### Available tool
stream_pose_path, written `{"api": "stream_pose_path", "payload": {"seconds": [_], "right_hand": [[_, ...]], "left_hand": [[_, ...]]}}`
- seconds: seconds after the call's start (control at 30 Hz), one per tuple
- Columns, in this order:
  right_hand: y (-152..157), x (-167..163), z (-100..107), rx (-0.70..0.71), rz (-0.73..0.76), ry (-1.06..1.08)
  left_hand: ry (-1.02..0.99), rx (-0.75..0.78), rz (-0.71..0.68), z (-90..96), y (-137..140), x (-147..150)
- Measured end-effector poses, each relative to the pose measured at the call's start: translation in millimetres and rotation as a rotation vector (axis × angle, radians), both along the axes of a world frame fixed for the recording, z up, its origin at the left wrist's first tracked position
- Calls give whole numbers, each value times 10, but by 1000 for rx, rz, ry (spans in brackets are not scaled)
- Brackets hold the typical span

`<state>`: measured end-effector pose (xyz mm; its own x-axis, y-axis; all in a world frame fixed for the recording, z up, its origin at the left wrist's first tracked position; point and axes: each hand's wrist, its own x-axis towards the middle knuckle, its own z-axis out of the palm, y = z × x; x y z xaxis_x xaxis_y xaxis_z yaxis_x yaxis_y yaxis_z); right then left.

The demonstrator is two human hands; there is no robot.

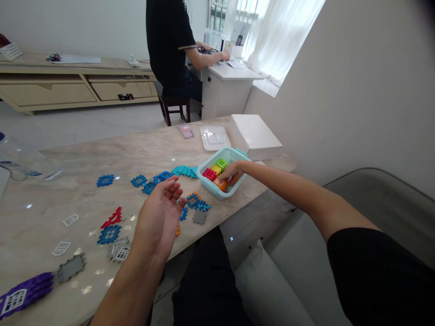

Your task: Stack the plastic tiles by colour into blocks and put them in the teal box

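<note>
My right hand (231,173) reaches down into a pale turquoise plastic basket (220,195), its fingers around orange interlocking blocks (220,183); the fingertips are partly hidden. Red blocks (209,174), yellow blocks (216,169) and green blocks (222,164) lie beside them in the basket. My left hand (163,219) hovers palm up over the table, fingers loosely curled and apart, with nothing visible held. Around it lie blue interlocking tiles (163,176), an orange-and-blue tile (193,199), a grey tile (199,217) and a row of turquoise tiles (185,170).
On the marble-patterned table (78,190) lie a red piece (113,218), white window pieces (70,220) and purple tiles (29,292). Behind the basket are a clear plastic lid (215,138) and a white box (256,132). A bottle (29,163) lies left. Another person (171,50) sits at a desk.
</note>
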<state>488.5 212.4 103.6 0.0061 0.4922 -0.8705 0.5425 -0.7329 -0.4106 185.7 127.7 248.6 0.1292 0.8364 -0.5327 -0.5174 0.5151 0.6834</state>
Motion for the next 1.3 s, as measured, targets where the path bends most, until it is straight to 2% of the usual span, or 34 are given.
{"api": "stream_pose_path", "payload": {"seconds": [0.37, 0.63, 0.83, 1.1, 1.3], "right_hand": [[-64, -117, 169, 110, 3, 61], [-57, -171, 138, 23, 41, 94], [-138, -252, 155, 95, 23, 110], [-237, -400, 181, 168, 49, 20], [-132, -187, 377, 202, 191, -203]], "left_hand": [[52, -13, -37, -27, 5, 39], [89, -7, -82, -43, -26, 105], [101, 8, -93, -51, -46, 106], [142, 22, -98, -37, -66, 141], [118, 38, -95, -63, -65, 107]]}}
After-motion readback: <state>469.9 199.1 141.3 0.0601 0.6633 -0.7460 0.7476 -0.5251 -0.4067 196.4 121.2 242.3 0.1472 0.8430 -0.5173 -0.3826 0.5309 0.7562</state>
